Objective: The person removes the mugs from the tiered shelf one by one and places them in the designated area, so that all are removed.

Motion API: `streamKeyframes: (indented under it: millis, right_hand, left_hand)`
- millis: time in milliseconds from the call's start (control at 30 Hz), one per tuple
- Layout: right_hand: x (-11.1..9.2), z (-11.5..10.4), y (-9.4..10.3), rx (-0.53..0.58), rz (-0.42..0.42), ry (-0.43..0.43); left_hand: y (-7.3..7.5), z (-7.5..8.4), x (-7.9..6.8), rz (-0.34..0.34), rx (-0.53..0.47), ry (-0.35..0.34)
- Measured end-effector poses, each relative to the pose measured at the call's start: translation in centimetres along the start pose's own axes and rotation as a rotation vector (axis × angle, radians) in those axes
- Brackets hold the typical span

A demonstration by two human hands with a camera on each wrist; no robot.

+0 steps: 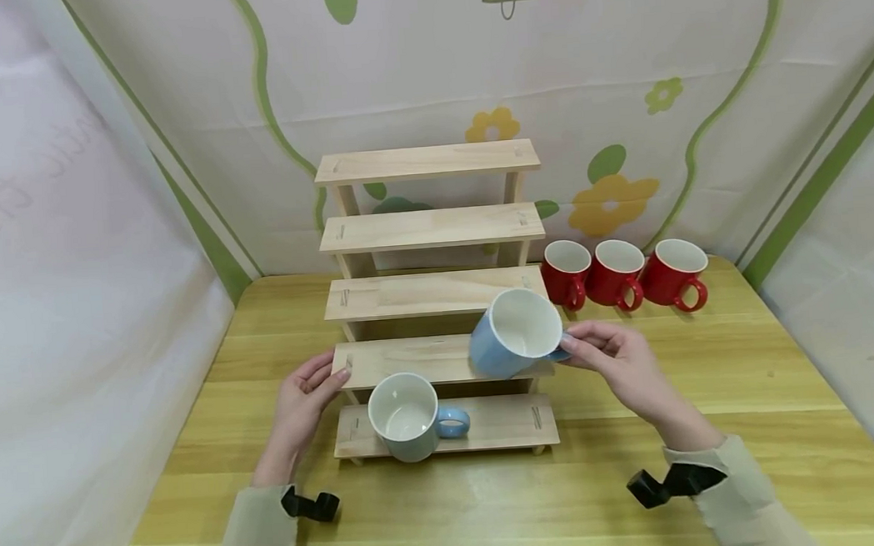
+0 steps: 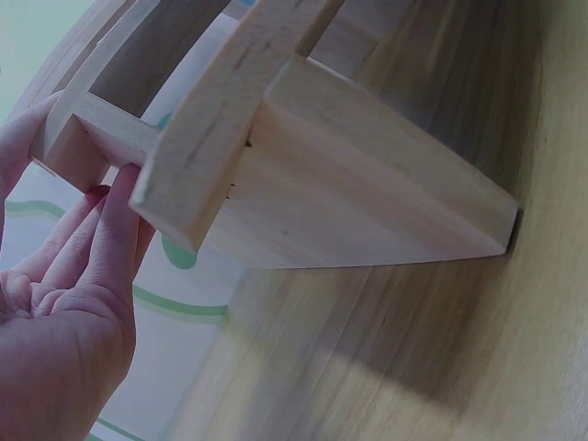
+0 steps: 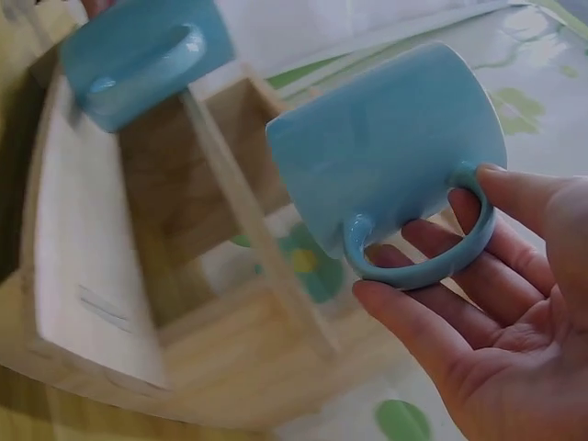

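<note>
A light-blue mug [image 1: 487, 349] with a white inside hangs tilted at the right end of a stepped wooden rack [image 1: 412, 362], by the second step from the bottom. My right hand [image 1: 623, 370] holds it by its handle, fingers curled through and around the loop in the right wrist view. Whether the mug touches the step, I cannot tell. Another light-blue mug [image 1: 410, 450] stands on the lowest step, left of the middle, its handle to the right. With thumb on top and fingers below, my left hand [image 1: 298, 411] grips the left end of the second step.
Three red mugs [image 1: 617, 272] stand in a row on the wooden table [image 1: 715, 390], right of the rack near the back edge. The rack's upper three steps hold nothing. A printed cloth [image 1: 410, 74] with flowers hangs behind, and white cloth closes both sides.
</note>
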State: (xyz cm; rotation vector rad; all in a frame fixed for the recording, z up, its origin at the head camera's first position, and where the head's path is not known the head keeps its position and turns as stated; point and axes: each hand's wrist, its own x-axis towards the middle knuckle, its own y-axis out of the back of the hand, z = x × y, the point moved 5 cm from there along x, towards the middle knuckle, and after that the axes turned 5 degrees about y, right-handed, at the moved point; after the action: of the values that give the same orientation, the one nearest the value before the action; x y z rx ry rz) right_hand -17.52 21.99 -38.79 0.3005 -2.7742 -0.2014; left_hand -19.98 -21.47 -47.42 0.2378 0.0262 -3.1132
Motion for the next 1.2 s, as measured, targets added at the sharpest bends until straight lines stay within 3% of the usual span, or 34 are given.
streamKeyframes:
  millis: [333,600,800,1200]
  right_hand:
    - [-1.4,-3.5,5.4,0.218,0.188,0.115]
    - [-2.1,-4.7,9.3,0.383,0.362,0.218]
    - [-2.4,-4.3,10.9,0.337,0.484,0.143]
    - [-2.3,-1.4,11.1,0.329,0.541,0.005]
  left_hand:
    - [0.0,0.0,0.0,0.001,-0.021,0.000]
    - [-0.1,0.0,0.0,-0.009,-0.030,0.001]
    - [0.0,0.0,0.0,-0.013,-0.028,0.005]
    - [0.0,0.0,0.0,-0.015,-0.010,0.004]
